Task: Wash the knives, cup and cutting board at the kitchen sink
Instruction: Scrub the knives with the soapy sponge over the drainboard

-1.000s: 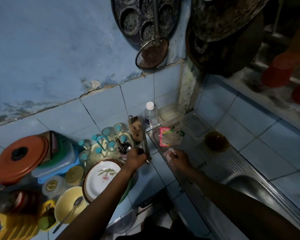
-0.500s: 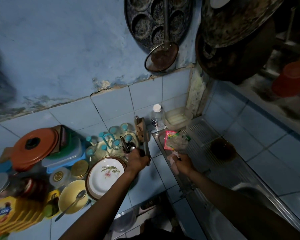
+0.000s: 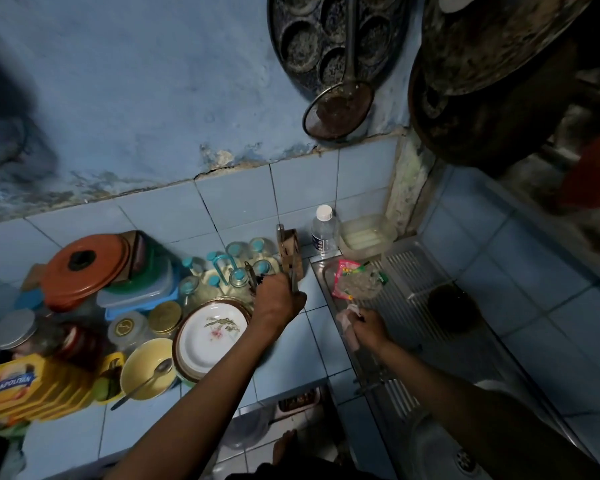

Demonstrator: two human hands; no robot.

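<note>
My left hand [image 3: 278, 300] grips the dark handle of a knife [image 3: 294, 279]. Its blade points up and away, the tip at the wooden knife block [image 3: 289, 251] that stands against the tiled wall. My right hand [image 3: 368, 328] holds a pale pink cloth or sponge [image 3: 347, 322] over the front edge of the steel drainboard [image 3: 404, 271]. A dark brown cup [image 3: 452, 306] stands on the drainboard to the right of that hand. The sink basin [image 3: 440, 448] lies at the lower right, partly hidden by my right forearm. I see no cutting board.
Left of the block are small blue-lidded jars [image 3: 234, 268], a flowered plate [image 3: 212, 332], a yellow bowl with a spoon [image 3: 148, 372] and an orange lid [image 3: 84, 268]. A water bottle [image 3: 323, 233], a plastic tub [image 3: 366, 235] and a pink packet [image 3: 347, 277] sit behind the drainboard. Pans hang overhead.
My left hand has moved the knife up and away, closer to the wooden block. My right hand has stayed at the drainboard edge with the cloth. The view shifted slightly.
</note>
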